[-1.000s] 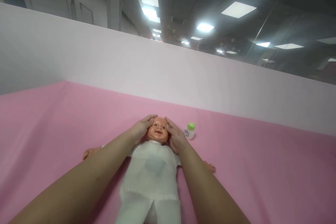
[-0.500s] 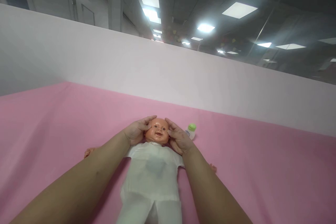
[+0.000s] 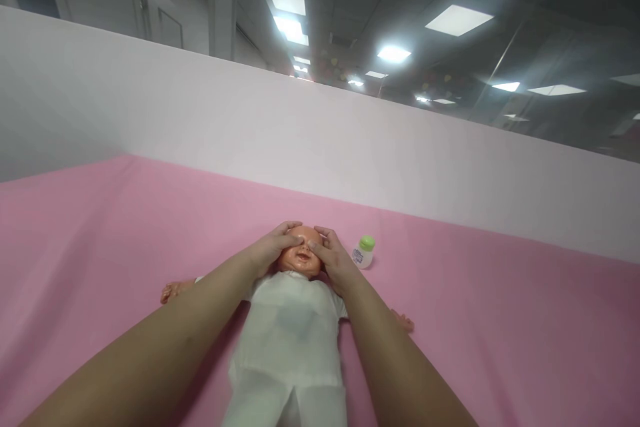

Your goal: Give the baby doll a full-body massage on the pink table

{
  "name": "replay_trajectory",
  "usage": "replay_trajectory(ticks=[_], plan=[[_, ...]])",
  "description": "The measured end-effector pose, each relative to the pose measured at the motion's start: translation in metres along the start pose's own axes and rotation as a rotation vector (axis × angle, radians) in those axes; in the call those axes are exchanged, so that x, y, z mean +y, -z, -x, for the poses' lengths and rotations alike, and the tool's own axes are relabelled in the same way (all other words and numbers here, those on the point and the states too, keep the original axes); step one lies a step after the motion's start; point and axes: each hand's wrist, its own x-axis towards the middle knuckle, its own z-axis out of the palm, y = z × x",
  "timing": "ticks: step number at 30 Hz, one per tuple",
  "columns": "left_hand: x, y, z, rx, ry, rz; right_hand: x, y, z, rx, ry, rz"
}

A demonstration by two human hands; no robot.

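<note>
Thumbs (image 3: pixel 291 241) shift inward from sides of face, now across eyes of doll (image 3: pixel 290 330). Pink sheet (image 3: pixel 480 307) spreads beneath, white panel (image 3: pixel 320 133) rises behind. Doll lies on its back on sheet, white-clothed, arms spread. Left hand (image 3: pixel 271 249) and right hand (image 3: pixel 337 261) hold its head between them, fingers curved along sides. Small green-capped bottle (image 3: pixel 363 255) with printed label sits on sheet, just beside right hand, apart from it.
</note>
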Motion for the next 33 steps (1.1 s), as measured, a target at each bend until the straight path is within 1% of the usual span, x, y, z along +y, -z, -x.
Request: replay_trajectory(ticks=[4,7,12,17,22,26,33], plan=[[-0.001,-0.002,-0.001,0.061,-0.038,-0.042,0.002,-0.005,-0.001,0.032,0.035,0.079],[0.0,-0.002,0.001,0.085,-0.057,-0.076,0.006,-0.009,-0.003,0.059,0.06,0.125],[-0.003,-0.002,0.0,0.079,-0.084,-0.087,0.009,-0.007,-0.006,0.092,0.095,0.152],[-0.007,-0.001,-0.004,0.067,-0.106,-0.048,0.008,-0.008,-0.006,0.088,0.095,0.077],[-0.006,0.001,-0.001,0.03,-0.089,0.024,0.003,-0.01,-0.002,0.063,0.034,-0.035],[-0.001,0.003,0.004,-0.023,-0.068,0.097,0.0,-0.007,0.002,0.029,-0.028,-0.088],[-0.002,0.02,0.004,-0.128,-0.031,0.188,0.001,0.003,0.004,-0.053,-0.109,-0.214]])
